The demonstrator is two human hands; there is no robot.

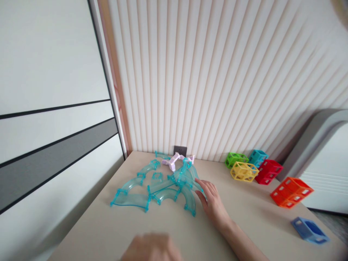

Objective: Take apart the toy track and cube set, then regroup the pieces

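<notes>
Several see-through teal track pieces, some curved and some straight, lie in a loose pile on the table. At the pile's right edge my right hand [212,203] is closed on a teal track piece [198,186], with the thumb on the near side and the fingers on the far side. Closest to it on the table is a curved teal track piece [190,201]. My left hand [152,248] is at the bottom edge, smeared by motion, and its fingers cannot be made out. Pale purple connector pieces [173,161] rest at the back of the pile.
On the right of the table [174,232] stand open-frame blocks: green [236,158], yellow [244,171], teal [257,158], red [268,171], orange [290,192] and blue [310,230]. A ribbed wall with a black socket [180,150] closes the back. A white cabinet [54,145] stands left.
</notes>
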